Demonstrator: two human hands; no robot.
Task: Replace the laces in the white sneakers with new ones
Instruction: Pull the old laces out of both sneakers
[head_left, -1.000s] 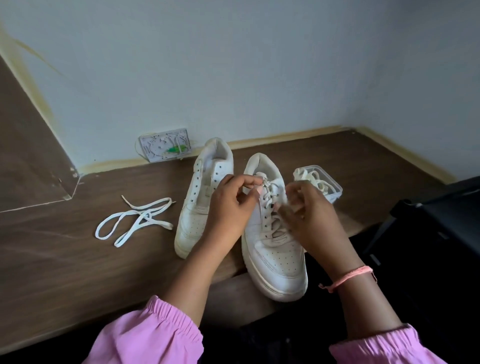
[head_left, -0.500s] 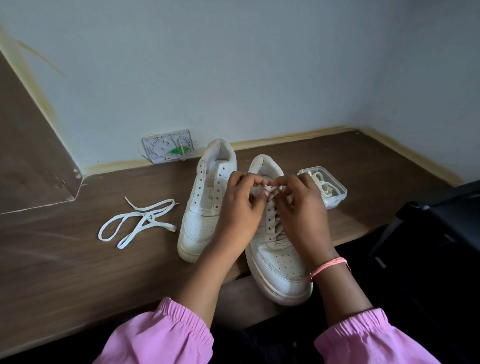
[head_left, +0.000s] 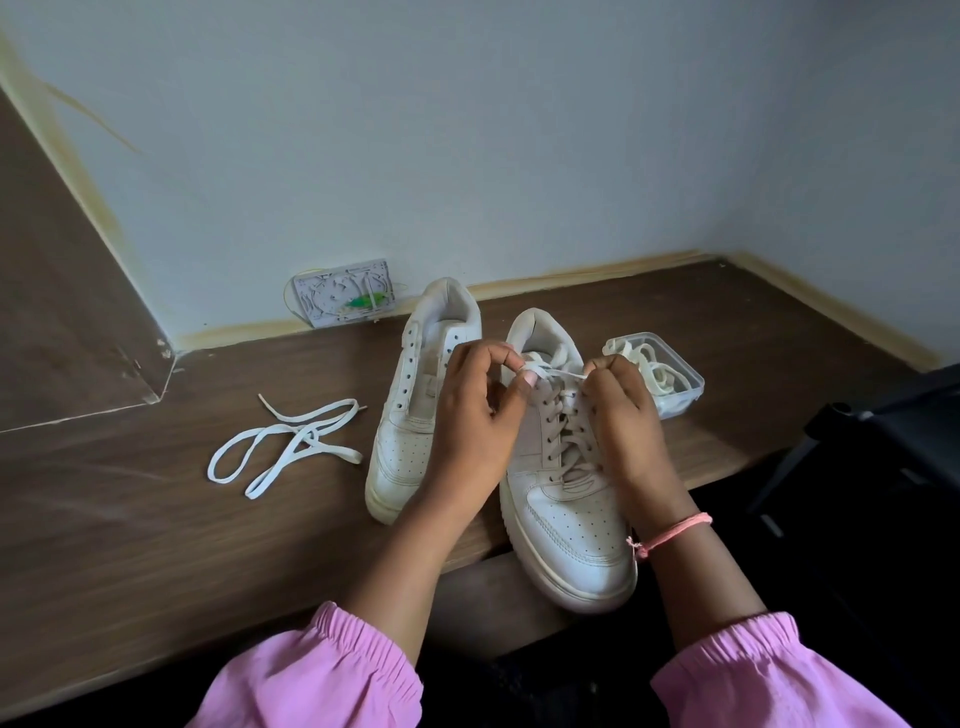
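Two white sneakers stand side by side on the brown table (head_left: 130, 545), toes toward me. The left sneaker (head_left: 410, 415) has bare eyelets and no lace. The right sneaker (head_left: 566, 509) is laced, and its toe overhangs the table's front edge. My left hand (head_left: 478, 421) pinches one end of that sneaker's lace (head_left: 558, 373) near the top eyelets. My right hand (head_left: 623, 415) pinches the other end, and the lace runs taut between the two hands. A loose white lace (head_left: 285, 447) lies on the table to the left of the shoes.
A clear plastic box (head_left: 675, 395) holding cream laces sits just right of the laced sneaker. A white wall socket plate (head_left: 343, 293) is on the wall behind the shoes. A dark object (head_left: 883, 431) stands at the right, past the table's edge.
Both hands met above the laced sneaker's tongue, then drew slightly apart, stretching the lace ends sideways between them. The shoes and the loose lace stayed put.
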